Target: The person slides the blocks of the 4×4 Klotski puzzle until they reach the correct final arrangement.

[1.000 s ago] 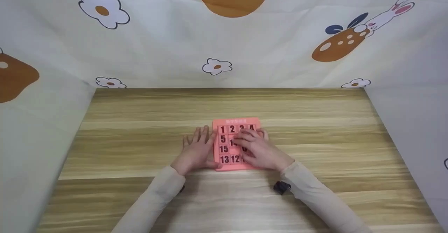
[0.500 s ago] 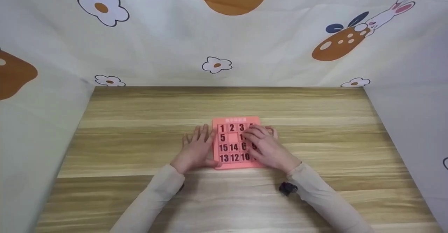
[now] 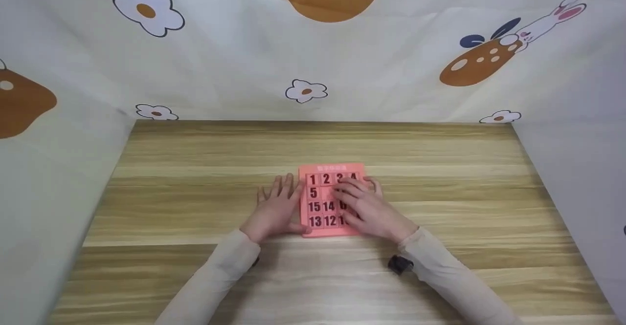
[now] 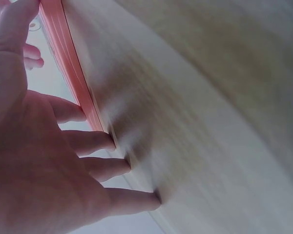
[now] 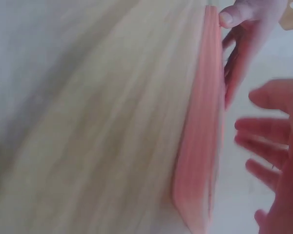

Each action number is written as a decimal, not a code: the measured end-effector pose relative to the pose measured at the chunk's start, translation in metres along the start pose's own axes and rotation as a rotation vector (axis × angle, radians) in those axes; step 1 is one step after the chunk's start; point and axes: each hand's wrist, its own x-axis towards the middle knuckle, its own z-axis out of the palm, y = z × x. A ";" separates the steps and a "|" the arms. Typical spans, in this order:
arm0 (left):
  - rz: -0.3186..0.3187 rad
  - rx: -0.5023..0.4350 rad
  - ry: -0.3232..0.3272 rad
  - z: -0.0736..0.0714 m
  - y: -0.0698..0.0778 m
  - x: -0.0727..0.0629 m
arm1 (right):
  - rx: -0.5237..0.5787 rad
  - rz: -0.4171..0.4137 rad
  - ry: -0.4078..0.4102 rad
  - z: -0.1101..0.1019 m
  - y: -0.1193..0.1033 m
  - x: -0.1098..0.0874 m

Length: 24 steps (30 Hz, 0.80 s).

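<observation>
A pink number slide puzzle (image 3: pixel 332 167) lies flat on the wooden table, its tiles marked with black numerals. Tiles 1, 2 and 3 show in the top row, and 5, 15 and 13 run down the left column. A bare slot shows to the right of the 5. My left hand (image 3: pixel 275 211) steadies the left side with spread fingers, its thumb at the near left corner. In the left wrist view its fingertips (image 4: pixel 107 141) reach the table along the puzzle's edge. My right hand (image 3: pixel 369 210) hovers over the right columns, fingers loosely bent and fingertips beside the slot, hiding several tiles.
The wooden table (image 3: pixel 205 149) extends around the puzzle on all sides. A pale cloth (image 3: pixel 234 61) printed with flowers and orange shapes hangs behind it, and similar walls stand left and right. A small black device (image 3: pixel 400 265) sits under the right wrist.
Tile 14 has slid down from the second row into the third, leaving the slot beside 5. My right hand shifted right, then slightly back left over the tiles. The left hand stayed in place.
</observation>
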 end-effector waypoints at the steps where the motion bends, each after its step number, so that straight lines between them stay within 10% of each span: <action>1: 0.000 0.000 0.001 0.000 0.000 0.000 | -0.011 0.015 0.020 0.000 0.001 -0.001; 10: -0.010 0.010 -0.004 0.000 0.001 0.001 | -0.073 0.039 0.044 -0.001 0.007 -0.007; 18: -0.011 0.005 -0.003 0.000 0.001 0.000 | 0.030 -0.018 -0.082 -0.002 0.003 -0.003; 24: -0.012 -0.003 -0.006 -0.001 0.001 -0.001 | 0.124 -0.052 -0.005 -0.006 0.012 -0.008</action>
